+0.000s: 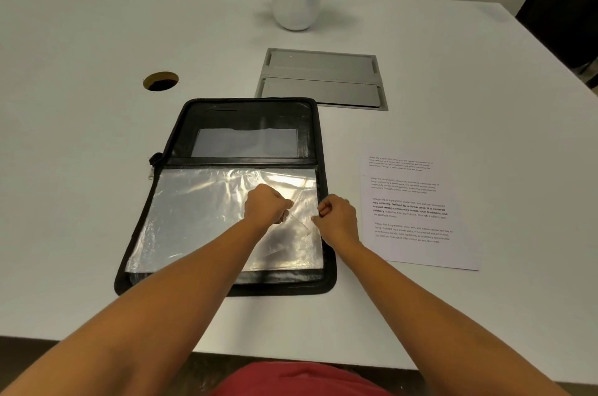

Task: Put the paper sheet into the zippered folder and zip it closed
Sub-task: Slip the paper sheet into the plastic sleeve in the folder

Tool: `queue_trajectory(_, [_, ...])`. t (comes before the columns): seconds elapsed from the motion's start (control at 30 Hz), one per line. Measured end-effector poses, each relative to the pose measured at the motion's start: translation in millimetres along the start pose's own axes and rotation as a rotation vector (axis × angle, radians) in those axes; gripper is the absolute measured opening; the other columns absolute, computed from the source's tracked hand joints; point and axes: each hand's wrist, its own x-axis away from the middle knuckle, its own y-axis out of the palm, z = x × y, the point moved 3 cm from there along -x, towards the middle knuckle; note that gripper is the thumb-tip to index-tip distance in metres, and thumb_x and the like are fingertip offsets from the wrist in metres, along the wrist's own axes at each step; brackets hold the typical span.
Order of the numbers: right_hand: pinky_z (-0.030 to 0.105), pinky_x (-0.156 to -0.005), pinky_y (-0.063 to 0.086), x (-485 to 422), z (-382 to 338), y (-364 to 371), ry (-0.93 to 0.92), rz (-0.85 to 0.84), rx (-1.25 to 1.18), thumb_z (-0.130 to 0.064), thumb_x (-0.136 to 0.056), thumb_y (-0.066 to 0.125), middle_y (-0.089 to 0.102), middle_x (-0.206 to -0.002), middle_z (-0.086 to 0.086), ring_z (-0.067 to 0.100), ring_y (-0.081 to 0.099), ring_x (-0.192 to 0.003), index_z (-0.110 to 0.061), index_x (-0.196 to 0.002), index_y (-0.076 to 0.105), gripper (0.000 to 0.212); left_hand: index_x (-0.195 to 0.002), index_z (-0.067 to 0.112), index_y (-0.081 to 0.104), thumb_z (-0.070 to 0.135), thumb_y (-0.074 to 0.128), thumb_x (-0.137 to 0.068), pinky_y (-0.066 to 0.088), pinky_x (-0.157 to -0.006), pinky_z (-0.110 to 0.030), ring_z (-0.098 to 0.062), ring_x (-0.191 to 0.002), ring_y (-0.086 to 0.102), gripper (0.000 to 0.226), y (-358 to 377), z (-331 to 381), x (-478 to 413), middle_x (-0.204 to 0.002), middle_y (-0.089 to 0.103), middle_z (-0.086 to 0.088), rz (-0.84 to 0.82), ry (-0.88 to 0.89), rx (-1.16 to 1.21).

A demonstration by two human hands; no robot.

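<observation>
On the table the zippered folder lies open, paper sheet outside, just right of it. Left hand and right hand are both curled, pinching the clear sleeve by its edge, I think. Tug unevenly and that flimsy plastic could crease or tear.

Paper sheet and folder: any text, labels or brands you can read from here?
On the paper sheet, third paragraph: "Village life is a peaceful, close-knit, and nature-connected way of living. Defined by a slower pace"
The sheet's other lines are too small to read with confidence.
On the zippered folder: no text visible.
</observation>
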Motion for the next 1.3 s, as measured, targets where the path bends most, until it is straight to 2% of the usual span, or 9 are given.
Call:
queue_trajectory(0.1, [0.023, -0.07, 0.048, -4, -15, 5, 0.069, -0.086, -0.192, -0.017, -0.088, 0.059, 0.064, -0.092, 0.011, 0.017, 0.059, -0.079, -0.006, -0.093, 0.061, 0.012, -0.057, 0.007, 0.064, 0.013, 0.07, -0.081, 0.058, -0.079, -0.04, -0.024, -0.061, 0.065, 0.025, 2, 1, 3, -0.058, 0.063, -0.008, -0.018, 0.015, 0.017])
queue_trajectory(0.23, [0.032, -0.076, 0.052, -5, -15, 24, 0.313, -0.334, -0.297, -0.02, -0.089, 0.055, 0.058, -0.075, 0.004, 0.021, 0.059, -0.077, -0.012, -0.075, 0.055, 0.016, -0.067, 0.002, 0.067, 0.01, 0.068, -0.083, 0.058, -0.079, -0.041, -0.025, -0.06, 0.063, 0.018, 3, -1, 5, -0.061, 0.064, -0.01, -0.047, 0.018, 0.087])
queue_trajectory(0.37, [0.027, -0.072, 0.051, 2, -12, 26, 0.404, -0.434, -0.511, -0.008, -0.081, 0.067, 0.06, -0.08, 0.01, 0.02, 0.06, -0.073, -0.002, -0.088, 0.059, 0.012, -0.085, -0.005, 0.07, 0.009, 0.064, -0.085, 0.057, -0.072, -0.036, -0.021, -0.057, 0.061, 0.015, 1, -2, 6, -0.069, 0.065, -0.013, -0.056, -0.001, 0.128])
queue_trajectory(0.47, [0.02, -0.068, 0.054, 4, -8, 20, 0.447, -0.356, -0.685, 0.007, -0.076, 0.067, 0.062, -0.098, 0.017, 0.02, 0.063, -0.079, 0.001, -0.111, 0.051, 0.039, -0.082, 0.001, 0.069, 0.014, 0.061, -0.089, 0.051, -0.055, -0.023, -0.013, -0.052, 0.059, 0.016, 0, -4, 8, -0.066, 0.064, -0.006, -0.074, -0.013, 0.137])
queue_trajectory(0.87, [0.021, -0.061, 0.049, 0, 35, -22, 0.404, -0.306, -0.368, -0.018, -0.075, 0.074, 0.057, -0.066, 0.005, 0.013, 0.052, -0.059, -0.012, -0.071, 0.055, 0.021, -0.084, 0.002, 0.068, 0.017, 0.06, -0.089, 0.049, -0.056, -0.02, -0.014, -0.057, 0.059, 0.019, 26, 11, 8, -0.073, 0.065, -0.007, -0.071, 0.0, 0.12])
queue_trajectory(1.0, [0.023, -0.059, 0.047, -13, 63, -56, 0.372, -0.109, -0.218, -0.02, -0.077, 0.072, 0.062, -0.074, 0.006, 0.016, 0.057, -0.063, -0.014, -0.069, 0.052, 0.022, -0.087, -0.001, 0.068, 0.015, 0.06, -0.089, 0.05, -0.057, -0.019, -0.013, -0.056, 0.058, 0.018, 55, 33, 12, -0.074, 0.065, -0.009, -0.122, 0.01, 0.131])
queue_trajectory(1.07, [0.028, -0.071, 0.047, -21, 80, -80, 0.331, 0.037, -0.068, -0.015, -0.077, 0.07, 0.066, -0.093, 0.011, 0.025, 0.062, -0.084, -0.011, -0.079, 0.059, 0.012, -0.085, 0.0, 0.066, 0.013, 0.061, -0.088, 0.052, -0.061, -0.021, -0.014, -0.058, 0.057, 0.014, 74, 45, 15, -0.077, 0.064, -0.012, -0.168, -0.003, 0.165])
queue_trajectory(1.17, [0.032, -0.087, 0.043, -32, 106, -114, 0.282, 0.184, 0.14, -0.011, -0.08, 0.066, 0.054, -0.119, 0.015, 0.029, 0.049, -0.113, -0.004, -0.107, 0.057, 0.029, -0.08, 0.004, 0.06, 0.016, 0.062, -0.088, 0.054, -0.081, -0.036, -0.018, -0.068, 0.058, 0.014, 101, 62, 19, -0.083, 0.062, -0.012, -0.225, -0.005, 0.163])
queue_trajectory(1.3, [0.042, -0.096, 0.041, -40, 133, -148, 0.389, 0.244, 0.363, -0.029, -0.078, 0.069, 0.039, -0.134, 0.017, 0.032, 0.035, -0.125, -0.003, -0.127, 0.041, 0.062, -0.129, 0.004, 0.046, 0.023, 0.059, -0.09, 0.041, -0.098, -0.033, -0.027, -0.119, 0.05, 0.046, 124, 83, 27, -0.131, 0.051, -0.013, -0.282, -0.054, 0.137])
